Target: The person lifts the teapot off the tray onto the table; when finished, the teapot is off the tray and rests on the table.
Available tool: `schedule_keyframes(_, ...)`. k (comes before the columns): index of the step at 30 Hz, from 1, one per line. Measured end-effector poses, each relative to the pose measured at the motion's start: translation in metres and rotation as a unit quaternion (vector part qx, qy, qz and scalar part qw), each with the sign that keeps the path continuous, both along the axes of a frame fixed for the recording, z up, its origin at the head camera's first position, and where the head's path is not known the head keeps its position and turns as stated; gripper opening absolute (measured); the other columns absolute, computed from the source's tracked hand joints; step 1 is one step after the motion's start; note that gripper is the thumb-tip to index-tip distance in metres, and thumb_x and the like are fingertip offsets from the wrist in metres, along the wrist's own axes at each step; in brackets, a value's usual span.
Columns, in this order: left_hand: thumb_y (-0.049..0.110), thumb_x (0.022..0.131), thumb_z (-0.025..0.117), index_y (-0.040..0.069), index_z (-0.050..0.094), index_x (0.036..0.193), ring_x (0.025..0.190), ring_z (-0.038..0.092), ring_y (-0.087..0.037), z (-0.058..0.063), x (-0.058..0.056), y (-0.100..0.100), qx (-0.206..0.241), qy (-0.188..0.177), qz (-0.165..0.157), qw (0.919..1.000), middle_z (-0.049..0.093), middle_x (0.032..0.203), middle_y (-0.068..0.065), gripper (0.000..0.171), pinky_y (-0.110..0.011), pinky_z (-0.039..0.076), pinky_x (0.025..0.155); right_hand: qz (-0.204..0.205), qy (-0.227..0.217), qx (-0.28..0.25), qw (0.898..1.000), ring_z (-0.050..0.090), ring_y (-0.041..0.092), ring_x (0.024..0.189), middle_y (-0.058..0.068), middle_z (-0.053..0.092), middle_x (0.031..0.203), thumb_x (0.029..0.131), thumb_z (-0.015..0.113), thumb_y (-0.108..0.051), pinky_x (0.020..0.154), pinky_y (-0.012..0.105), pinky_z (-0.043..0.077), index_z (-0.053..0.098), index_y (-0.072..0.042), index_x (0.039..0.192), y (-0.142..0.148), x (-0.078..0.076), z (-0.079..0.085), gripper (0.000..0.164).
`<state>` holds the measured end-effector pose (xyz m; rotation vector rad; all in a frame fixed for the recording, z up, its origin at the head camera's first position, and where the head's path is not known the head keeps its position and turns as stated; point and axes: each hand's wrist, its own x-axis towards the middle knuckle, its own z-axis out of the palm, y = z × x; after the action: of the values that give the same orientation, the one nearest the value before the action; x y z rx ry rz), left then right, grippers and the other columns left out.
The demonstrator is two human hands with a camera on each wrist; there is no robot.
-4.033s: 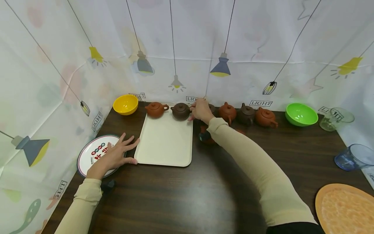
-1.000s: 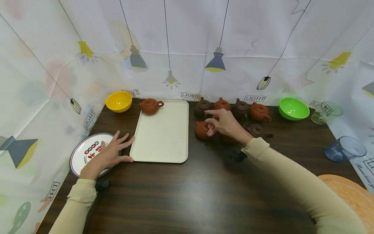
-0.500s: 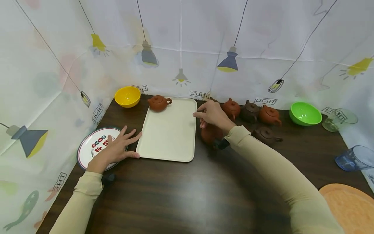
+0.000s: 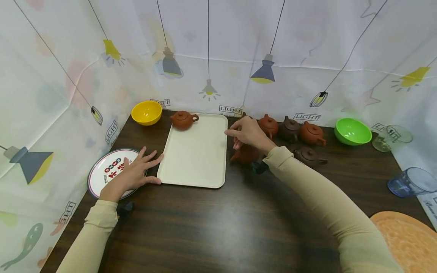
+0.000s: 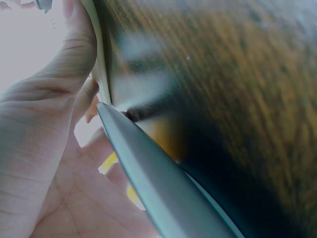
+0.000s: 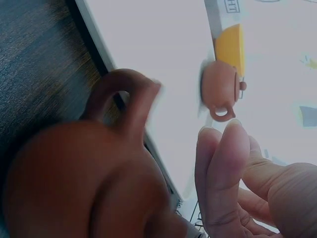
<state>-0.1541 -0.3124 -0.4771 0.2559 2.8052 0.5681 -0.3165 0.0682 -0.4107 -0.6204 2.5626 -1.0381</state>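
Note:
My left hand (image 4: 131, 175) lies with spread fingers over the white plate (image 4: 108, 163), its thumb at the near left corner of the cream tray (image 4: 192, 151). My right hand (image 4: 248, 132) is at the tray's right edge, index finger pointing left; nothing shows between its fingertips in the right wrist view. A reddish-brown teapot (image 4: 246, 154) stands just below this hand, large in the right wrist view. On the tray's far left corner sits another reddish-brown teapot (image 4: 183, 120). Behind the hand, a dark teapot is mostly hidden. A dark teapot (image 4: 308, 156) stands beyond the right forearm.
Along the back are a reddish-brown teapot (image 4: 268, 125), a dark teapot (image 4: 289, 129) and a reddish-brown teapot (image 4: 312, 133). A yellow bowl (image 4: 146, 113) is back left; a green bowl (image 4: 353, 131) and clear glass (image 4: 384, 142) are back right. A blue glass (image 4: 403, 184) and round board (image 4: 409, 239) lie right.
The dark teapot on the tray four seconds ago is off it, now in the front row at right. My right hand has come back left to the tray's edge; the left stays put.

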Motion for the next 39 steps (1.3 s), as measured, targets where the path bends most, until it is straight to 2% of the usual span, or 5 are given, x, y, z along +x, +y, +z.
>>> schedule_keyframes(10,0.068,0.086,0.073,0.026,0.035,0.169,0.166,0.002,-0.052,-0.004,-0.001,-0.005,0.014,0.009,-0.002,0.9999,0.03,0.175,-0.021,0.101,-0.095,0.002,0.112,0.016,0.003,0.003,1.0,0.08,0.032,0.066,0.009,0.078,0.071,0.105,0.072,-0.03,0.081,0.034,0.067,0.079,0.0,0.118,-0.021,-0.01,0.0,0.033)
schedule_keyframes(18,0.075,0.083,0.069,0.03,0.034,0.169,0.167,0.0,-0.049,-0.009,-0.003,-0.011,0.038,0.015,-0.003,0.9992,0.03,0.176,-0.02,0.103,-0.095,0.0,0.113,-0.037,-0.063,-0.022,0.997,0.083,0.033,0.079,0.008,0.079,0.075,0.104,0.073,-0.027,0.1,0.042,0.063,0.073,0.0,0.133,-0.069,-0.036,-0.003,0.04)
schedule_keyframes(27,0.055,0.09,0.077,0.021,0.034,0.169,0.166,0.001,-0.051,-0.001,-0.002,-0.003,0.011,-0.008,0.012,0.9998,0.028,0.177,-0.02,0.096,-0.092,0.002,0.116,-0.13,-0.231,-0.212,0.941,0.074,0.013,0.062,0.026,0.07,0.117,0.109,0.064,-0.02,0.1,0.047,0.063,0.054,0.001,0.152,-0.128,-0.051,-0.024,0.049)
schedule_keyframes(32,0.053,0.091,0.077,0.02,0.034,0.169,0.166,0.001,-0.051,-0.002,-0.003,-0.002,0.004,-0.008,0.012,0.9999,0.028,0.177,-0.02,0.095,-0.093,0.003,0.116,-0.141,-0.255,-0.194,0.937,0.074,0.016,0.064,0.026,0.07,0.114,0.11,0.061,-0.023,0.082,0.031,0.067,0.061,0.004,0.134,-0.147,-0.054,-0.035,0.036)
schedule_keyframes(39,0.053,0.09,0.077,0.02,0.035,0.169,0.166,0.002,-0.052,-0.002,-0.002,-0.001,0.009,-0.003,0.009,0.9999,0.028,0.176,-0.021,0.095,-0.093,0.004,0.115,-0.147,-0.27,-0.184,0.934,0.076,0.015,0.068,0.012,0.07,0.104,0.109,0.064,-0.025,0.101,0.029,0.059,0.067,0.001,0.123,-0.149,-0.057,-0.044,0.03)
